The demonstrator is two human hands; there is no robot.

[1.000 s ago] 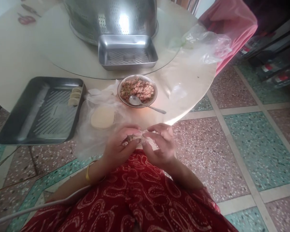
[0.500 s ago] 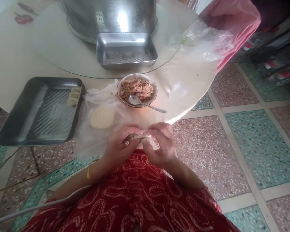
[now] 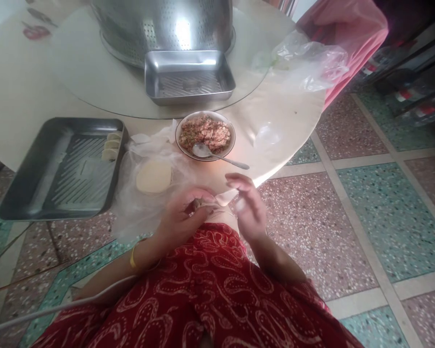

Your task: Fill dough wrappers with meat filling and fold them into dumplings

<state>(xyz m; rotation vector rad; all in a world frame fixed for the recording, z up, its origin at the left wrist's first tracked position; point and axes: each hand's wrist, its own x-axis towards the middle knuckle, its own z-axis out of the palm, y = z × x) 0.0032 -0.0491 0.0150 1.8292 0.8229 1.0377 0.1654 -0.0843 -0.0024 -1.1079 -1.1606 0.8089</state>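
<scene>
Fingers and thumb of my left hand are closed around a pale dumpling, which they mostly hide. My right hand is just to the right, apart from the dumpling, its fingers spread and slightly blurred. Beyond my left hand, a stack of round dumpling wrappers lies on a clear plastic bag. Past both hands stands a bowl of minced filling, with a metal spoon resting in it. Several folded dumplings sit in the right end of a dark tray.
A glass turntable carries a metal tray and a large perforated steel pot. Crumpled plastic lies at the table's right, beside pink cloth. The table's curved edge runs close to my right hand.
My right hand has let go of the dumpling and moved a little to the right, its fingers opening. My left hand keeps hold in nearly the same spot.
</scene>
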